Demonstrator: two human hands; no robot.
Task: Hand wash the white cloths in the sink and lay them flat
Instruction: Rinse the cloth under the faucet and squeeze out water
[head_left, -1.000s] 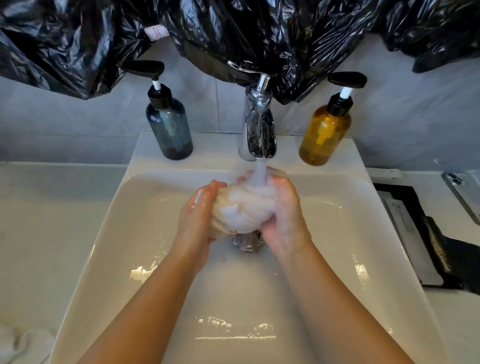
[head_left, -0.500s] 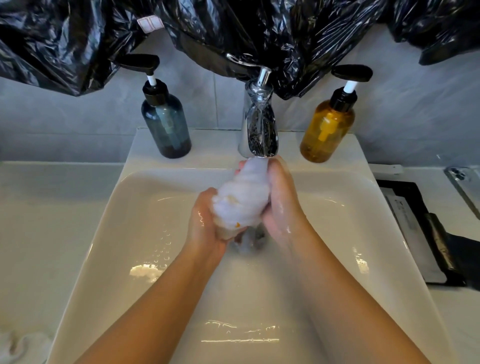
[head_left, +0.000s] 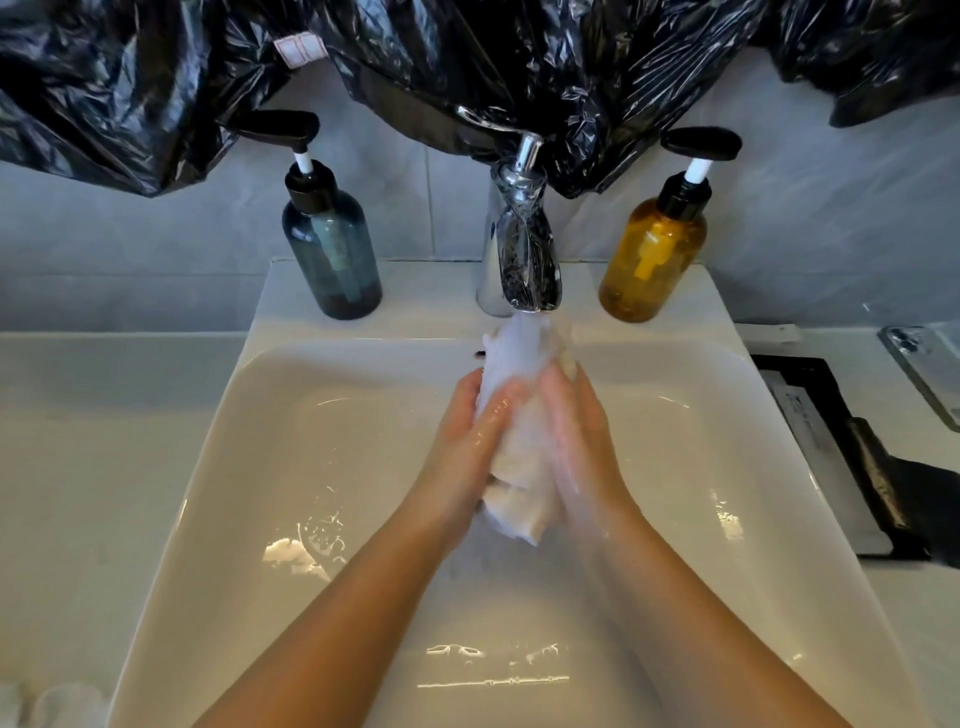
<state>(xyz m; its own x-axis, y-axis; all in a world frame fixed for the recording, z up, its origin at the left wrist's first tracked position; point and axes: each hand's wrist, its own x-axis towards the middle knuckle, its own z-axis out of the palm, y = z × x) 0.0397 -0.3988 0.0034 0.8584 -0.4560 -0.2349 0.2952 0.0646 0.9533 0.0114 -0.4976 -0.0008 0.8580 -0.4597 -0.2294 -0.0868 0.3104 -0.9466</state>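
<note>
A wet white cloth (head_left: 519, 447), bunched into a long roll, is held between both my palms over the white sink (head_left: 270, 467). My left hand (head_left: 467, 441) presses its left side, fingers laid over the front. My right hand (head_left: 579, 441) presses its right side with fingers pointing up. The cloth's top end reaches right under the chrome tap (head_left: 522, 249), where water runs onto it. Its lower end hangs below my wrists. Another white cloth (head_left: 47, 704) lies bunched on the counter at the bottom left corner.
A blue pump bottle (head_left: 330, 249) stands left of the tap and an amber pump bottle (head_left: 652, 254) right of it. Black plastic sheeting (head_left: 467, 62) hangs above. A black tray (head_left: 852, 457) and a phone (head_left: 930, 374) lie on the counter at the right.
Both hands have lifted the cloth toward the spout and flattened against it. The bunched ball has become a long roll between my palms.
</note>
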